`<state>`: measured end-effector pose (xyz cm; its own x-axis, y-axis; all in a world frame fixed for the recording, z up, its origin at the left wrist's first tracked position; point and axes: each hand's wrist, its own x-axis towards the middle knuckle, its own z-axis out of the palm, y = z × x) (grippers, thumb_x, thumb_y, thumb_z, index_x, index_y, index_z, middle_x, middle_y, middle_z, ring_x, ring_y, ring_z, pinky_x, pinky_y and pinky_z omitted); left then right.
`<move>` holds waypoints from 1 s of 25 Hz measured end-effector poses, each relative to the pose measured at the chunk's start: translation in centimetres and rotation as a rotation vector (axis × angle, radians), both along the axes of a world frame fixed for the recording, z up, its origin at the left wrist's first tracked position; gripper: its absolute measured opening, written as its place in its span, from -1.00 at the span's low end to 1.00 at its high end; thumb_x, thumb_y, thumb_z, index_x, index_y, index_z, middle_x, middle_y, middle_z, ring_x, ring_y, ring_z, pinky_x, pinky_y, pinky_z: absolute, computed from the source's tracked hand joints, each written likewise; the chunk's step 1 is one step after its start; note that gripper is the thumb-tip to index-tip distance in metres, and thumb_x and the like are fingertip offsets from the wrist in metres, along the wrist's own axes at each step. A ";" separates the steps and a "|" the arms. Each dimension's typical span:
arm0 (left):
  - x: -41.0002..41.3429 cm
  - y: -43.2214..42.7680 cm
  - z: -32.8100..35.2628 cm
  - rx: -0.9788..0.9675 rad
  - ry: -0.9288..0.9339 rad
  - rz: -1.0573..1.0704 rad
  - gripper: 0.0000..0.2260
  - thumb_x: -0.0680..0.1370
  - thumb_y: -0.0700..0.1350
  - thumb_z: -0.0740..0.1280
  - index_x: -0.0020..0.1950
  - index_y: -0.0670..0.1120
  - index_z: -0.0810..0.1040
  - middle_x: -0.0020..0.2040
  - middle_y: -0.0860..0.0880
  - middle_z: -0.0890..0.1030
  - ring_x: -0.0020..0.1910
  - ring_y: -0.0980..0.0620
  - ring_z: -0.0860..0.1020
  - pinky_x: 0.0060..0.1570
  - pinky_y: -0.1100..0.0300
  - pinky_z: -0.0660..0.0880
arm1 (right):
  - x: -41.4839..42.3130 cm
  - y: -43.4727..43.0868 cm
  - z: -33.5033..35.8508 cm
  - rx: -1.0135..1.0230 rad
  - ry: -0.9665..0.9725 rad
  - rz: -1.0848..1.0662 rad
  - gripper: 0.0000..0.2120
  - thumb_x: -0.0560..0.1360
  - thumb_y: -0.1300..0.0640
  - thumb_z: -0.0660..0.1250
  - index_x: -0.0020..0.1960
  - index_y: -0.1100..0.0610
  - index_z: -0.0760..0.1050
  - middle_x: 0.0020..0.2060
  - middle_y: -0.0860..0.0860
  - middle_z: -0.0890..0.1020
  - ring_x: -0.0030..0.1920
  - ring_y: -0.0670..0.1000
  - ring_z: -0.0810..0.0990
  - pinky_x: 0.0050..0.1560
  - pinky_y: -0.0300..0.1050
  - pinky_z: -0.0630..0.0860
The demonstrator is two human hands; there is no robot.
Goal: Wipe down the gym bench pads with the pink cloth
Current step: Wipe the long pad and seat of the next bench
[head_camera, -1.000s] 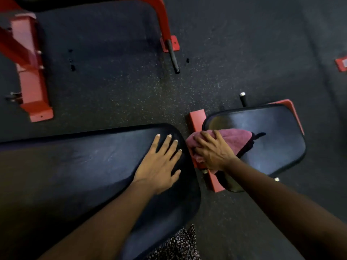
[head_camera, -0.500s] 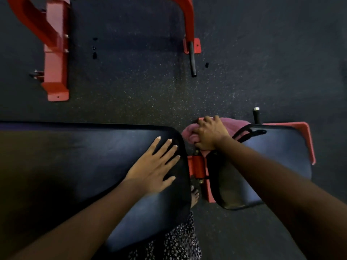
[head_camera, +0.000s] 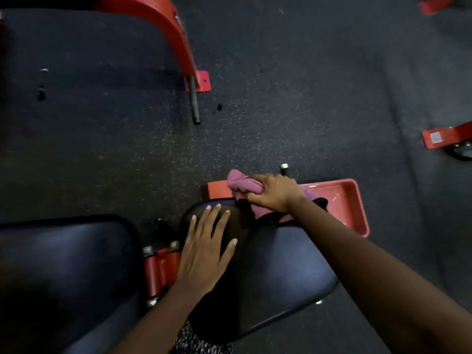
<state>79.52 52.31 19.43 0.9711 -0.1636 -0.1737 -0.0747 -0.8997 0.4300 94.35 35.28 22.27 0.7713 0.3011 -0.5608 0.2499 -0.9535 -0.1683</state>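
Right hand [head_camera: 274, 192]: centre of the frame, fingers curled tight round the bunched pink cloth [head_camera: 241, 183], pressing it at the far edge of the small seat pad [head_camera: 281, 272].
Left hand [head_camera: 204, 249]: flat, fingers straight and spread, resting on the seat pad's left part; it holds nothing.
Pink cloth: wadded, partly over the pad's rim and the red frame [head_camera: 342, 199] behind it.
Long pad [head_camera: 63, 264]: lower left, apart from the seat pad, red hinge bracket [head_camera: 161, 270] between them.
Step in hand (judged): wiping the seat pad's far edge.
Technique: flatten the wad for wider contact; draw overlapping strokes from the far edge towards the near one; brace with the flat hand, shifting it so no patch beneath goes unwiped.
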 end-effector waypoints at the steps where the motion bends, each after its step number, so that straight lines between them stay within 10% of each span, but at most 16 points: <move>1: 0.5 -1.3 -0.5 0.013 -0.012 -0.026 -0.50 0.51 0.12 0.08 0.40 -0.08 0.33 0.42 -0.12 0.38 0.44 -0.04 0.19 0.42 0.01 0.00 | 0.1 -1.1 -0.1 0.009 -0.001 -0.002 -0.55 0.43 -0.26 0.24 0.29 -0.19 0.39 0.23 0.03 0.55 0.21 0.14 0.52 0.09 -0.02 0.42; 9: 1.9 -9.2 -2.2 0.150 -0.142 -0.282 -0.47 0.52 0.12 0.07 0.44 -0.07 0.29 0.45 -0.11 0.33 0.47 -0.07 0.16 0.39 -0.09 0.05 | 0.5 -12.2 -1.6 0.180 0.018 -0.281 -0.44 0.32 -0.31 0.21 0.26 -0.14 0.46 0.14 0.05 0.62 0.13 0.15 0.57 0.09 -0.03 0.48; 25: 3.0 -8.2 -0.3 0.101 0.139 -0.400 -0.29 0.46 0.32 -0.14 0.53 -0.03 0.03 0.55 -0.09 0.00 0.52 -0.05 -0.14 0.45 -0.02 -0.29 | -24.9 -14.2 -0.1 0.672 -0.261 -1.722 -0.70 0.44 0.05 0.40 0.17 0.00 0.56 0.08 0.02 0.64 0.07 0.03 0.58 0.15 -0.05 0.48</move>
